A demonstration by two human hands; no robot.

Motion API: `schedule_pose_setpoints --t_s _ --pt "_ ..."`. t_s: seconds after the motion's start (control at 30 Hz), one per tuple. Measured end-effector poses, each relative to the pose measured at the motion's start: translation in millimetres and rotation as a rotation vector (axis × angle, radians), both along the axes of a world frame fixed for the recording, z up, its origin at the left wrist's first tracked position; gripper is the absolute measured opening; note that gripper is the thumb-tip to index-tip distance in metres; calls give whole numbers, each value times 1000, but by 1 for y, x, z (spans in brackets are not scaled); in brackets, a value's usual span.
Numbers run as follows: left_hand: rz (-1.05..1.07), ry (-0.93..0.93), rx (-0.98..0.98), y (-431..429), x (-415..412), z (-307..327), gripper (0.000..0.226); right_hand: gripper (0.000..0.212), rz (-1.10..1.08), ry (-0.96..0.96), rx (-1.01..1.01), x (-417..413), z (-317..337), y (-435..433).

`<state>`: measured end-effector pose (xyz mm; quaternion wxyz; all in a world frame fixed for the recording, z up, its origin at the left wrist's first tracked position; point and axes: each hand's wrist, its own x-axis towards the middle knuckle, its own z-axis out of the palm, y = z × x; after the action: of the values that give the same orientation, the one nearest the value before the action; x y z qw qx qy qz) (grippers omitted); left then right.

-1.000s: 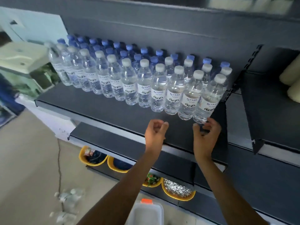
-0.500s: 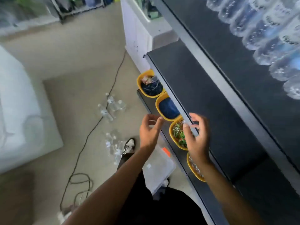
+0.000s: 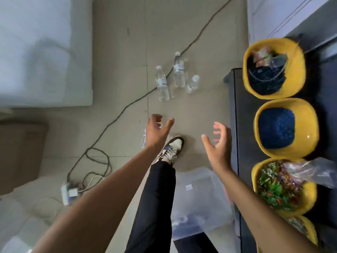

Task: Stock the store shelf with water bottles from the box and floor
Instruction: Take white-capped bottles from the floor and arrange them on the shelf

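Three clear water bottles with white caps stand on the tiled floor: one on the left, a taller-looking one in the middle, a short one on the right. Another bottle shows partly behind my left wrist. My left hand hovers over the floor with loosely curled fingers and holds nothing. My right hand hangs beside it, fingers spread, also holding nothing. A clear plastic box sits on the floor under my right forearm. The stocked shelf is out of view.
A black cable runs across the floor past the bottles to a power strip. Yellow tubs with dark, blue and green contents sit on the low dark shelf at right. My shoe is planted between my hands.
My view has swung from the bottle-filled shelf down to the floor. Both hands left the shelf edge and dropped toward the floor bottles, still holding nothing.
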<state>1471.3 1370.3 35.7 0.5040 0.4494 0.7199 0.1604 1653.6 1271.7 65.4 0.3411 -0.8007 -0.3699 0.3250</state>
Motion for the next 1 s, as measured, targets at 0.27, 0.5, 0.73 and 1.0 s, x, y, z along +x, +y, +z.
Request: schedule_pose_setpoints --t_s 0.27,0.5,0.73,1.0 --pt "-46 165 -93 114 18 -222 85 78 30 19 -116 30 -222 131" --pt "-25 260 -171 195 47 -342 97 102 -36 52 -54 53 -326 234" --pt "306 -92 -249 208 37 -360 46 68 -154 52 -19 54 -329 260" --pt "268 -473 -219 171 43 -212 37 40 -189 191 68 69 -176 253"
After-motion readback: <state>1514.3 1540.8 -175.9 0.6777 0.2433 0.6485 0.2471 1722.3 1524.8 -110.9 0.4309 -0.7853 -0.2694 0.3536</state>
